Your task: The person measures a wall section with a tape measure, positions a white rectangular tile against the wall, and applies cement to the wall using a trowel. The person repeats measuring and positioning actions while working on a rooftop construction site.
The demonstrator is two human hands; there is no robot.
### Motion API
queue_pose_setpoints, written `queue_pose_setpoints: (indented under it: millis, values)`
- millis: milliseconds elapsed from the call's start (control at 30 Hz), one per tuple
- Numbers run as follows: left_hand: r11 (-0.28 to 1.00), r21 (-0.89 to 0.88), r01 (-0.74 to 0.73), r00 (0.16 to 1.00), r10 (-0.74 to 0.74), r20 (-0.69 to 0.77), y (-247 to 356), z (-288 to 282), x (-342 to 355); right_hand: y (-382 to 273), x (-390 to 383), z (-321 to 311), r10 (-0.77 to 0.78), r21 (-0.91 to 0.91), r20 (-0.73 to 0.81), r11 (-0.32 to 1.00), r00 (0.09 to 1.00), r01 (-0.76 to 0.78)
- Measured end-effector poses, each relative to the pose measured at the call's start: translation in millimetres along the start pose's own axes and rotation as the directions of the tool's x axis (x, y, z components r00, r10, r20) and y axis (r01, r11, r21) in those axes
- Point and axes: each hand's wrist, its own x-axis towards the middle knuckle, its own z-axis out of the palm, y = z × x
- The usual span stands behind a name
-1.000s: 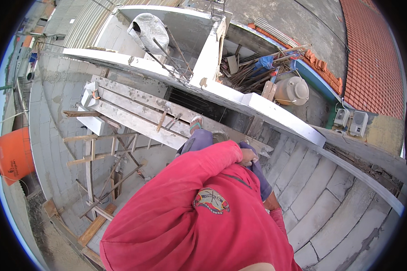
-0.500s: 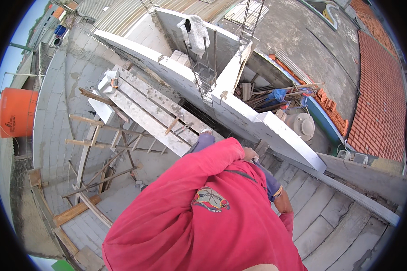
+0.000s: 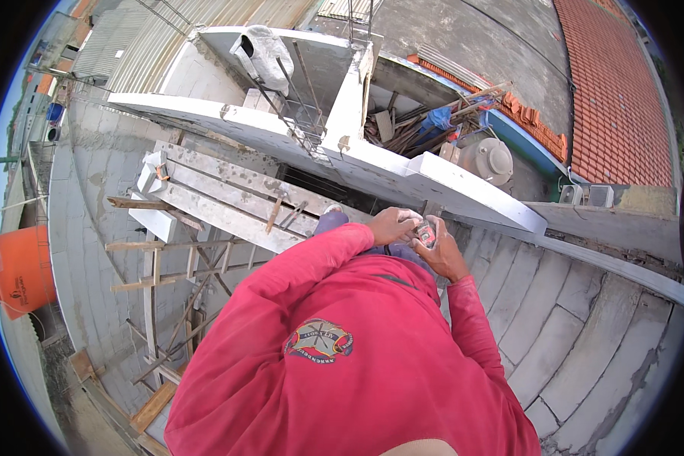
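Both of my hands are raised together in front of my waist. In my right hand [image 3: 447,257] is a small red-and-dark object [image 3: 426,234], with the fingers curled round it; its kind is too small to make out. My left hand [image 3: 394,226] is closed in a pinch right beside that object, pale dust on its fingertips. Whatever lies between the left fingertips cannot be made out. Red sleeves cover both arms.
Pale scaffold boards [image 3: 213,201] lie ahead to the left, above a timber frame [image 3: 156,285]. A white-topped block wall [image 3: 463,196] runs ahead, with upright steel bars [image 3: 300,114] and a white sack [image 3: 264,59]. Grey block courses [image 3: 577,342] extend at right.
My right hand has come up from my side, and my left hand has moved from my hip to meet it. The small red-and-dark object now shows. The view has shifted slightly.
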Motion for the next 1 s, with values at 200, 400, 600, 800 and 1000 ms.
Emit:
queue_pose_setpoints:
  millis: [200, 400, 600, 800, 1000]
  values:
    - [0.988, -0.113, 0.102, 0.991, -0.111, -0.072, -17.8, -58.3, -23.3, -20.2, 42.9, 44.4, -0.201, -0.069, 0.100, 0.976, 0.974, 0.209]
    - [0.966, -0.245, 0.082, 0.983, -0.118, -0.138, -75.3, -140.8, -46.7, 32.9, 28.5, 27.6, -0.115, -0.393, 0.227, 0.898, 0.967, 0.199]
    - [0.849, -0.528, -0.009, 0.882, -0.243, -0.405, -152.5, -257.2, -53.7, 139.1, -87.5, -43.2, 0.332, -0.537, 0.015, 0.798, 0.943, -0.273]
    - [0.850, -0.526, -0.023, 0.789, -0.308, -0.531, -187.1, -281.4, 10.6, 110.7, -93.6, -4.8, 0.452, -0.345, 0.114, 0.853, 0.885, -0.391]
    - [0.740, -0.602, -0.300, 0.699, -0.259, -0.666, -183.4, -270.2, 59.5, 28.9, -34.7, 63.0, 0.679, 0.139, 0.302, 0.663, 0.669, -0.735]
